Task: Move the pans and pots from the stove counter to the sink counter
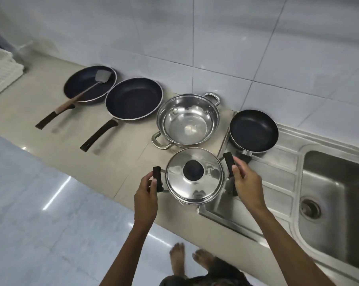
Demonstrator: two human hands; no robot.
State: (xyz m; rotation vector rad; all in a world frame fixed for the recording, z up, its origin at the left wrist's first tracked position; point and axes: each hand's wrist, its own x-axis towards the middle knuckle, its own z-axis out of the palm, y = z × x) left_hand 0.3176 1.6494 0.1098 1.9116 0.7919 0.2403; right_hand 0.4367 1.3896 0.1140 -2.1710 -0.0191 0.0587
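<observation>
A lidded steel pot [203, 188] with a black knob stands at the counter's front edge, beside the sink's drainboard. My left hand [146, 193] grips its left black handle and my right hand [246, 178] grips the right one. Behind it sits an open steel pot [187, 120] with two loop handles. A small black pan [253, 131] rests on the drainboard [277, 182]. Further left on the beige counter [50, 112] lie a large black frying pan [134, 99] and another pan [81, 87] holding a spatula [103, 76].
The steel sink basin [339, 193] with its drain lies to the right. A white rack [1, 75] stands at the far left of the counter. Tiled wall runs behind. My bare feet are on the glossy floor below the counter edge.
</observation>
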